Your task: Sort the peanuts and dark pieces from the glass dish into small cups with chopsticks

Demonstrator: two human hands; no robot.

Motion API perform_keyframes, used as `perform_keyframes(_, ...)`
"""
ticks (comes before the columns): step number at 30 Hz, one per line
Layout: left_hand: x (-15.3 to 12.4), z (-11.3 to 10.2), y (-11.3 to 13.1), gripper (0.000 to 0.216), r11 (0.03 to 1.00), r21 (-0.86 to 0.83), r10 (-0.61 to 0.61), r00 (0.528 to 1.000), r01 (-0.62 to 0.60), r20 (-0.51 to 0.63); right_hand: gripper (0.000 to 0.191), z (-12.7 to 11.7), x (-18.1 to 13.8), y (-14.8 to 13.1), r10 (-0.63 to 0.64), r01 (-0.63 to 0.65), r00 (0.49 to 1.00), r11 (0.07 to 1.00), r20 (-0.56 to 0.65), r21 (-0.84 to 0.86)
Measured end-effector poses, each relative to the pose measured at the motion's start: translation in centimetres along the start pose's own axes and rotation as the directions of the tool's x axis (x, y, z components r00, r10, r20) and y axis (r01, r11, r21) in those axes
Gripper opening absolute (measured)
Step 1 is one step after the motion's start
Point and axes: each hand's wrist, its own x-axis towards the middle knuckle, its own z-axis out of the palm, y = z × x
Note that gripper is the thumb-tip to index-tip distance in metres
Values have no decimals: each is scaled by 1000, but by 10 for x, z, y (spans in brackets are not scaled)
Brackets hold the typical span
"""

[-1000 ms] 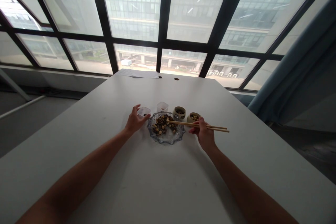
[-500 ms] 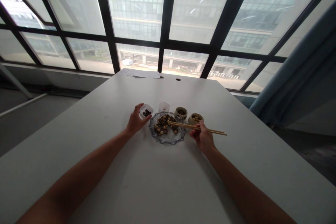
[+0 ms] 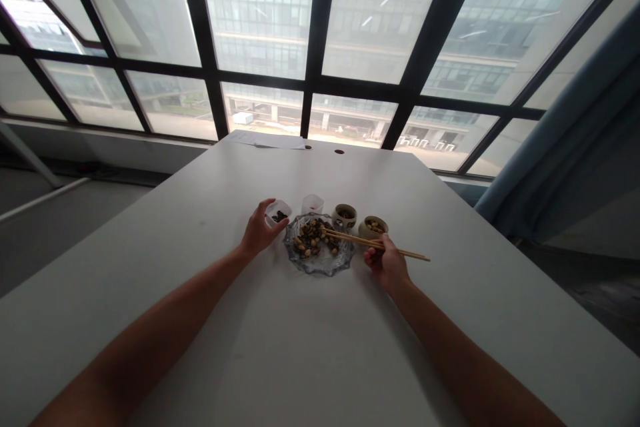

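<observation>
My left hand (image 3: 261, 229) grips a small translucent plastic cup (image 3: 274, 205) with dark pieces inside, by the left rim of a scalloped glass plate (image 3: 320, 272). On that plate lies a pile of mixed nuts and seeds (image 3: 309, 236). A pair of wooden chopsticks (image 3: 360, 240) is held in my right hand (image 3: 390, 265), the tips over the right part of the pile. Whether the tips pinch a piece is too small to tell. Behind the plate are a second plastic cup (image 3: 313, 203) and a small pot (image 3: 345, 214). Another pot (image 3: 373, 227) with light nuts stands beside my right hand.
The white table (image 3: 300, 347) runs to a large window with dark frames (image 3: 311, 47). Paper sheets (image 3: 267, 140) lie at its far edge, near two round holes. A blue curtain (image 3: 565, 113) hangs at the right.
The chopstick tips have shifted slightly to the right over the pile, and my right hand has moved a little with them. My left hand stays on the plastic cup.
</observation>
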Motion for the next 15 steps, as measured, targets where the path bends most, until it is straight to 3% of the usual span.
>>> perform_keyframes(2,0,1,-1,59,1000,8,-6,1000,6,1,49,2,-2,-6,-112,110,993,993,-25,-52)
perform_keyframes(4,0,1,-2,60,1000,12,-10,1000,10,4,52,2,-4,-23,-323,313,945,938,-49,-146)
perform_keyframes(7,0,1,-2,61,1000,8,-3,1000,3,5,55,-8,-6,-60,-683,641,731,688,-5,-340)
perform_keyframes(9,0,1,-2,60,1000,7,2,1000,-2,4,56,-17,-7,-84,-805,713,593,516,15,-475)
perform_keyframes(10,-1,1,-2,60,1000,7,4,1000,-4,4,56,-22,-7,-93,-832,720,554,468,19,-513)
perform_keyframes(15,-1,2,-3,60,1000,8,-1,1000,1,-2,56,-34,-7,-109,-848,699,528,406,42,-588)
